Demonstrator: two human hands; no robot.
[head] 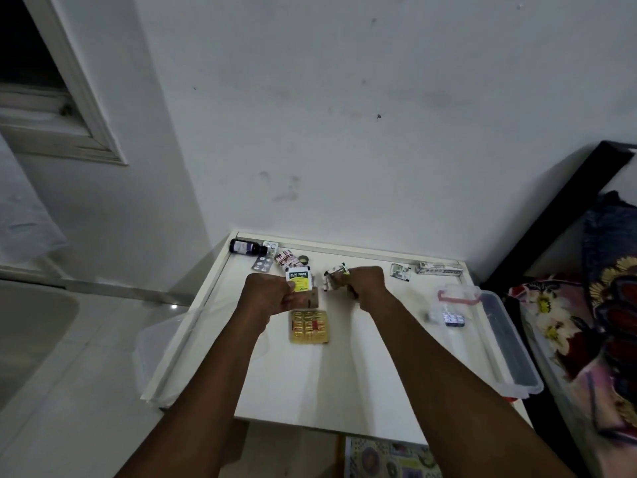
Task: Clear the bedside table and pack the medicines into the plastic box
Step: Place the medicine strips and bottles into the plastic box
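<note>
- On my feed, the left hand [272, 300] is curled closed, thumb and fingers pinching a white-and-yellow swab sachet [299, 278] upright; a brown card piece [311, 299] sits in the same grip, just under the sachet.
- The right hand [366, 283] is also curled tight, gripping a bunch of crumpled packets [333, 279] that stick out towards the left hand. The two hands are near each other but apart.
- Both are raised over the back half of the white bedside table [344, 374].
- A yellow capsule strip [309, 326] lies flat on the table just below the left hand.
- At the back left corner I see a dark bottle [246, 246] on its side, with a silver blister strip [262, 265] and a red-and-white pack [288, 258] beside it.
- Along the back edge to the right lie a small sachet [400, 271] and a long carton [439, 269].
- The clear plastic box [517, 382] stands open on the table's right edge, next to the bed; a blister pack [453, 319] lies inside at its far end.
- A clear lid [146, 353] overhangs the table's left side.
</note>
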